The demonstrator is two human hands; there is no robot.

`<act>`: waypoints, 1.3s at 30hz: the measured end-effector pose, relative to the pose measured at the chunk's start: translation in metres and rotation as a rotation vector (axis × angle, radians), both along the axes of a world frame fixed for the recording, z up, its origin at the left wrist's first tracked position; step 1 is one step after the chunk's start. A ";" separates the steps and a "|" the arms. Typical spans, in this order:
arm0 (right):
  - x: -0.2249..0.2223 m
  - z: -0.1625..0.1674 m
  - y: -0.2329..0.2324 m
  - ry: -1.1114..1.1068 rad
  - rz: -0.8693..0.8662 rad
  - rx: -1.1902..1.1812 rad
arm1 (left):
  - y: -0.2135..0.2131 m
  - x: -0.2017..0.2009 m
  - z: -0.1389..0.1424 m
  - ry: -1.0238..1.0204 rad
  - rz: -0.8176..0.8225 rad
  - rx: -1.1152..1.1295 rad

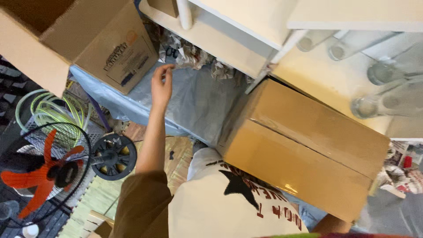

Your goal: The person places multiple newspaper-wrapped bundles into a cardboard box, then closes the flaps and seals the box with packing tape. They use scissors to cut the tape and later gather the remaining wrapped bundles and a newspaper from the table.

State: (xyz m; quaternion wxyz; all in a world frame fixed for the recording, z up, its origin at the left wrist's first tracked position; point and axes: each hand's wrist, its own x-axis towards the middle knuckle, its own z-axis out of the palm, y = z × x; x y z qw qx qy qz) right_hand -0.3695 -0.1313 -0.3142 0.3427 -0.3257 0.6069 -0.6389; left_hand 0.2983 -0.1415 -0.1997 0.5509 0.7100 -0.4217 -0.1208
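Left hand [161, 84], fingers loosely open, reaches toward crumpled paper [190, 56] under a white shelf [220, 44]; a sealed cardboard box [304, 145] hides the right hand.

A blue sheet [198, 103] bears an open box [105, 44] at left and, seemingly, crumpled paper [194, 57] far back.

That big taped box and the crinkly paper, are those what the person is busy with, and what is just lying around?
Busy with:
sealed cardboard box, carried against the body
crumpled paper, left hand reaching toward it

Just lying around:
open cardboard box
fan with orange blades
coiled green hose
drinking glasses on the white shelf
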 end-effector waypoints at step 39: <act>-0.066 -0.002 0.102 -0.027 0.199 0.293 | 0.120 -0.059 -0.058 0.299 0.067 -0.116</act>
